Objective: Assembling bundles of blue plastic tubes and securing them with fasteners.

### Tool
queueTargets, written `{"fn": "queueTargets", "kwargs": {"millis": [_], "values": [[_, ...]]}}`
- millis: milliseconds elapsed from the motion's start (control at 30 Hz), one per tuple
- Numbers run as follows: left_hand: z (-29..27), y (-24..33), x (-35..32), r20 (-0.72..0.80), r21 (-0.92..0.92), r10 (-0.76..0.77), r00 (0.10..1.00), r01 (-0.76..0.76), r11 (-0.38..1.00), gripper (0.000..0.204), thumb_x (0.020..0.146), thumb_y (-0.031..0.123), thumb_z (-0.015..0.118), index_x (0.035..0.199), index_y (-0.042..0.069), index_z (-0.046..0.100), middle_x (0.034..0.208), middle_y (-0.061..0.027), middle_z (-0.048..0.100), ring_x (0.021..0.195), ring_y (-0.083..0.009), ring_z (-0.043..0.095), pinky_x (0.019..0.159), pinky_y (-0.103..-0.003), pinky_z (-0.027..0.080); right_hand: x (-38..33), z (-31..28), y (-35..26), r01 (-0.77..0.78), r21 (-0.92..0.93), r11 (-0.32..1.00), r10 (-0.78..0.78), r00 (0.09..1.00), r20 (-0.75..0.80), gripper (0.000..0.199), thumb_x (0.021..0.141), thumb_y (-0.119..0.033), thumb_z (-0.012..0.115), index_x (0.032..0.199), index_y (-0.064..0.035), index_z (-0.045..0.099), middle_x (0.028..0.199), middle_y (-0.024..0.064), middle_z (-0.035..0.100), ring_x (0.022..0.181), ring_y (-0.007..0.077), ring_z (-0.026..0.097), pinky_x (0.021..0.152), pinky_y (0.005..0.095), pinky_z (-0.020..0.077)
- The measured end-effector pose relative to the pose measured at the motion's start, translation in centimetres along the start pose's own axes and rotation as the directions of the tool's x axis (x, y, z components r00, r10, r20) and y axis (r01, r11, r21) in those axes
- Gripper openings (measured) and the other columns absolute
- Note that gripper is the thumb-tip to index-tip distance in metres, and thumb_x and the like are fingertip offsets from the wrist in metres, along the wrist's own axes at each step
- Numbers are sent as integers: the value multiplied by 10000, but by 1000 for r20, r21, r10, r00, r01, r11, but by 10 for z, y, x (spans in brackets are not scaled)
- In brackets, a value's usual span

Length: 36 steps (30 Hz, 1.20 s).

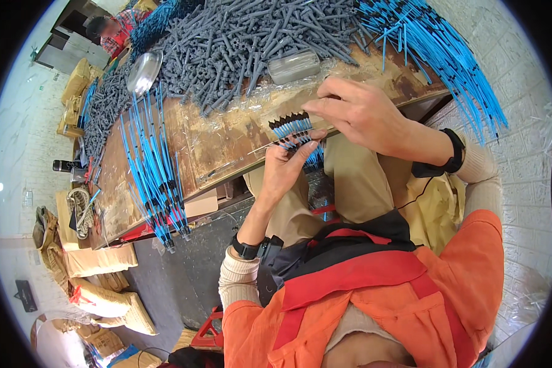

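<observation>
My left hand (283, 175) is closed round a flat row of thin blue rods (291, 130) with dark pointed tips, held at the table's front edge above my lap. The tips stand side by side, facing away from me. At the row's right end is my right hand (365, 116), with thumb and fingertips pinched together close to the last tips. Anything in that pinch is too small to make out. The lower ends of the rods hang partly hidden behind my left hand.
A large heap of grey plastic pieces (227, 49) covers the back of the wooden table (218, 144). Blue rods (150, 159) lie at left, and another pile of blue rods (438, 55) at right. A clear plastic box (294, 66) and a round metal lid (145, 72) are nearby. Another person (119, 34) sits far left.
</observation>
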<state>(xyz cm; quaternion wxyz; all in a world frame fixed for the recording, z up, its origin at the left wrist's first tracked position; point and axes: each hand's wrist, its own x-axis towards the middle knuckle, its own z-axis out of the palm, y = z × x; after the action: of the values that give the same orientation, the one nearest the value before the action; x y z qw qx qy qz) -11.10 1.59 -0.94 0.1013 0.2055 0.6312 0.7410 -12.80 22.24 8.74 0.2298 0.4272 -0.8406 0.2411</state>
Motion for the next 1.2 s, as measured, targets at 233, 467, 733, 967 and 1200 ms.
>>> {"fn": "queueTargets", "kwargs": {"millis": [233,467,733,967,1200], "values": [[4,0,3,-15,-23,19,1000,-20,1000,233,953,42,585,1167,-8,662,1121,-57,684,1041,-115,602,916,-276,470,-8,6,-3,-163,166,973,170,985,-26,374,795,71,599,1153,-32,629,971,115,544,842,277,571,692,341,483],[2,1,3,-13,-27,20,1000,-20,999,234,951,39,586,1168,-12,660,1126,-63,684,1039,-116,604,904,-273,478,0,11,-1,41,15,999,-39,990,-134,414,799,65,605,1201,-35,610,1021,121,524,871,272,556,688,341,469],[-1,-2,4,-3,2,27,1000,-27,1000,232,952,39,581,1164,-15,660,1128,-73,684,1042,-123,609,905,-279,484,-9,12,-1,-114,145,983,123,991,-55,424,808,70,594,1211,-61,618,1016,113,529,867,259,555,698,335,464],[-1,5,6,22,-39,-15,1000,16,999,231,954,36,574,1163,-20,652,1127,-85,686,1054,-144,621,917,-294,488,-8,16,6,-95,232,968,122,987,-105,421,813,100,566,1191,-74,630,1009,112,531,854,253,554,687,324,458],[-2,1,6,35,-64,-18,999,20,998,229,954,32,571,1162,-28,648,1133,-103,683,1056,-150,623,927,-300,487,-8,18,9,-87,231,969,111,989,-96,402,812,108,558,1167,-66,634,1007,113,530,851,255,549,700,326,454]]}}
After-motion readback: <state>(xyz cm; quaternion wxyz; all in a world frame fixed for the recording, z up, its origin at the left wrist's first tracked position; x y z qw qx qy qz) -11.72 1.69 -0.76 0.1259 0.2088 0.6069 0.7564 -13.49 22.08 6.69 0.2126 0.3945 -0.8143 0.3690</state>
